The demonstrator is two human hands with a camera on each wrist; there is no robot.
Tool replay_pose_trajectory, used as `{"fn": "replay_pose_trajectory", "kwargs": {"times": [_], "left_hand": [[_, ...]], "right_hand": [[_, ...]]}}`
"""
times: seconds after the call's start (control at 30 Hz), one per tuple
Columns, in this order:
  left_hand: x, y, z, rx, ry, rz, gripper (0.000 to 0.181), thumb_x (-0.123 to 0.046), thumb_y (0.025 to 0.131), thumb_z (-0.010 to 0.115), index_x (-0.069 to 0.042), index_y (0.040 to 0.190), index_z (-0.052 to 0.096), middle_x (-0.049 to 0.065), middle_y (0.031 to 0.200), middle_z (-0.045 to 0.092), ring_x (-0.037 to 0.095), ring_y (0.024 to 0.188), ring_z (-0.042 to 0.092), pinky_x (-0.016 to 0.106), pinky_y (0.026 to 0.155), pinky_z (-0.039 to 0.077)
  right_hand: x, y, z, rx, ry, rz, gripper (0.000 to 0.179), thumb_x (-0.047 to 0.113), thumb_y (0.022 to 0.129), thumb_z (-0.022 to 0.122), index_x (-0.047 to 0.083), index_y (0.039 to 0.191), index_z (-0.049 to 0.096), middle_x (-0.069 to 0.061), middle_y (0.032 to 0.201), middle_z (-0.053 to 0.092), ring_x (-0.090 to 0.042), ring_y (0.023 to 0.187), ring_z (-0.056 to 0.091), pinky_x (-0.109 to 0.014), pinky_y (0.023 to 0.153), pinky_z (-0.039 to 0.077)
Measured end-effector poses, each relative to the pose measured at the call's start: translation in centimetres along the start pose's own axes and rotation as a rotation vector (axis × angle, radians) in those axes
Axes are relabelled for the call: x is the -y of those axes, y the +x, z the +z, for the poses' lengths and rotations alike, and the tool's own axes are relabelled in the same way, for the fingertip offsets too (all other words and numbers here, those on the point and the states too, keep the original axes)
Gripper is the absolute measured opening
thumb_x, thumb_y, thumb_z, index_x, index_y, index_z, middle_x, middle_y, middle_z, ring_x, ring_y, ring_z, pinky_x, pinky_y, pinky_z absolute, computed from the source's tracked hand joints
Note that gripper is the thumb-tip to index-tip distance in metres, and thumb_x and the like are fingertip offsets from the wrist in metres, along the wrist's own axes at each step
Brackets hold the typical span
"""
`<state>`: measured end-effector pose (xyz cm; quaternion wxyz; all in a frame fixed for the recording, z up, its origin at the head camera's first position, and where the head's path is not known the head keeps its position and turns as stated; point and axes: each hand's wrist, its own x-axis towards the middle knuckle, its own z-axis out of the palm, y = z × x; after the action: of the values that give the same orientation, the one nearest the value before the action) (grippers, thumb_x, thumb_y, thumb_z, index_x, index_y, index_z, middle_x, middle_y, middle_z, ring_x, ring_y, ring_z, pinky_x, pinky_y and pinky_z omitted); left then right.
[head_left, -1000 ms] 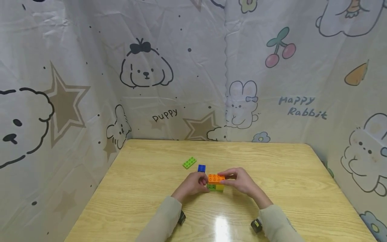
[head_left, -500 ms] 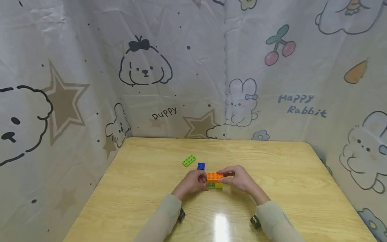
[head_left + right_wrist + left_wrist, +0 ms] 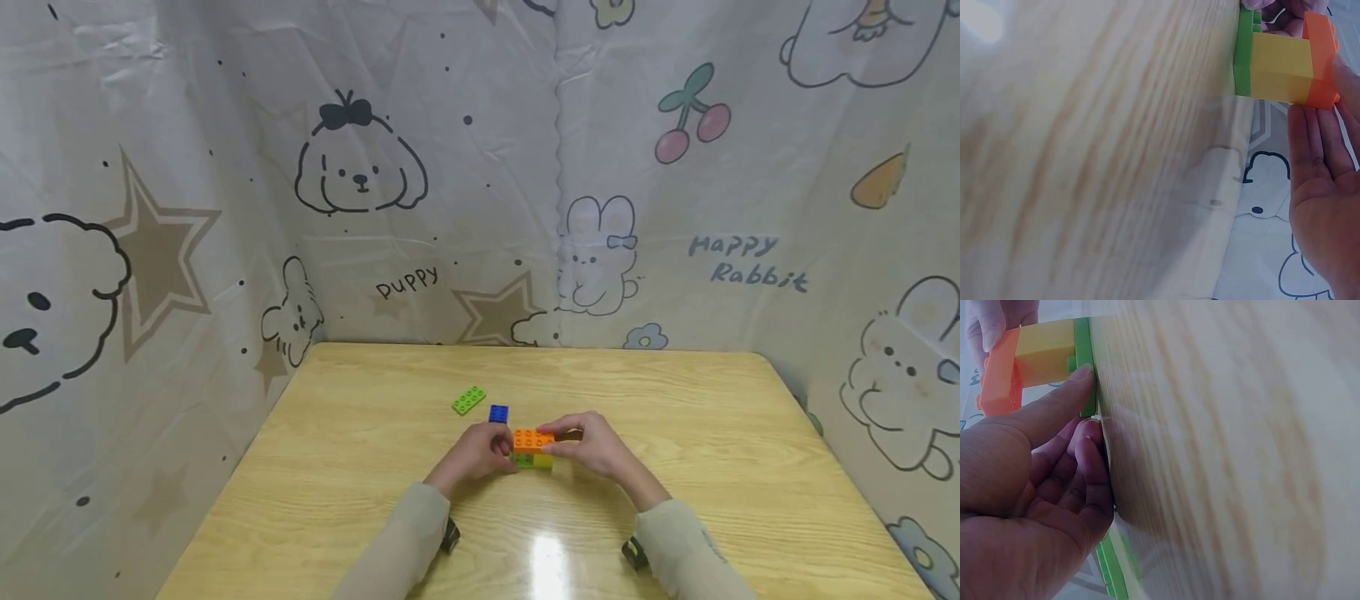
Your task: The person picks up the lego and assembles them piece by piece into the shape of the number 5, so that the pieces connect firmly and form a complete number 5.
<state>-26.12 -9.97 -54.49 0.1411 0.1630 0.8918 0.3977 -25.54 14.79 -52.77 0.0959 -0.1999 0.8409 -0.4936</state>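
Observation:
An orange brick (image 3: 528, 441) sits on top of a yellow block (image 3: 1282, 65), which stands on one half of a thin green plate (image 3: 1085, 347). The orange brick juts out over the plate's other, bare studded half. My left hand (image 3: 474, 452) pinches the left end of the green plate, its thumb on the plate and the other fingers curled beside it. From the right, my right hand (image 3: 596, 446) grips the right end of the orange brick between thumb and fingers. The plate rests on the wooden table.
Just behind the left hand lies a small blue brick (image 3: 498, 413). Farther back and left is a light green studded plate (image 3: 468, 401). The wooden table (image 3: 660, 392) reaches back to a cloth (image 3: 480, 167) printed with cartoon animals, which also hangs at both sides.

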Motion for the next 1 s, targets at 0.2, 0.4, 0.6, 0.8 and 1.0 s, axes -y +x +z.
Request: {"fn": "replay_pose_trajectory", "kwargs": {"times": [0.2, 0.4, 0.6, 0.8, 1.0], "left_hand": [[-0.37, -0.17, -0.12, -0.005, -0.015, 0.001, 0.027, -0.008, 0.080, 0.089, -0.011, 0.095, 0.067, 0.002, 0.088, 0.063, 0.014, 0.078, 0.054, 0.025, 0.070, 0.046], [-0.39, -0.19, -0.09, -0.005, -0.008, -0.010, 0.027, -0.009, 0.081, 0.089, -0.012, 0.096, 0.067, 0.001, 0.089, 0.063, 0.014, 0.079, 0.054, 0.026, 0.071, 0.047], [-0.25, -0.28, 0.05, -0.002, -0.017, -0.008, 0.028, -0.008, 0.080, 0.089, -0.011, 0.095, 0.066, 0.002, 0.089, 0.063, 0.014, 0.078, 0.054, 0.025, 0.070, 0.046], [-0.25, -0.31, -0.07, 0.001, -0.016, -0.013, 0.027, -0.009, 0.081, 0.089, -0.011, 0.096, 0.066, 0.002, 0.089, 0.063, 0.014, 0.079, 0.054, 0.025, 0.070, 0.046], [-0.29, -0.18, -0.25, 0.006, -0.005, -0.019, 0.027, -0.010, 0.081, 0.089, -0.012, 0.096, 0.067, 0.002, 0.089, 0.063, 0.014, 0.080, 0.055, 0.026, 0.071, 0.047]], "right_hand": [[0.11, 0.06, -0.20, 0.002, 0.001, 0.013, 0.028, 0.015, 0.090, 0.081, 0.009, 0.118, 0.078, -0.013, 0.123, 0.074, -0.028, 0.111, 0.070, -0.030, 0.091, 0.061], [-0.02, 0.18, -0.18, 0.001, 0.023, 0.026, 0.029, 0.014, 0.090, 0.082, 0.009, 0.118, 0.078, -0.016, 0.124, 0.073, -0.030, 0.112, 0.071, -0.027, 0.088, 0.061], [-0.13, 0.02, -0.04, 0.010, 0.042, 0.023, 0.029, 0.013, 0.090, 0.081, 0.007, 0.118, 0.078, -0.017, 0.125, 0.073, -0.031, 0.113, 0.071, -0.027, 0.089, 0.061], [-0.03, 0.00, 0.06, 0.011, 0.050, 0.025, 0.029, 0.013, 0.091, 0.081, 0.007, 0.119, 0.077, -0.016, 0.126, 0.072, -0.031, 0.114, 0.070, -0.027, 0.090, 0.061], [0.02, 0.06, 0.02, 0.008, 0.044, 0.032, 0.029, 0.013, 0.091, 0.081, 0.008, 0.119, 0.078, -0.015, 0.126, 0.073, -0.031, 0.114, 0.070, -0.028, 0.090, 0.061]]}}
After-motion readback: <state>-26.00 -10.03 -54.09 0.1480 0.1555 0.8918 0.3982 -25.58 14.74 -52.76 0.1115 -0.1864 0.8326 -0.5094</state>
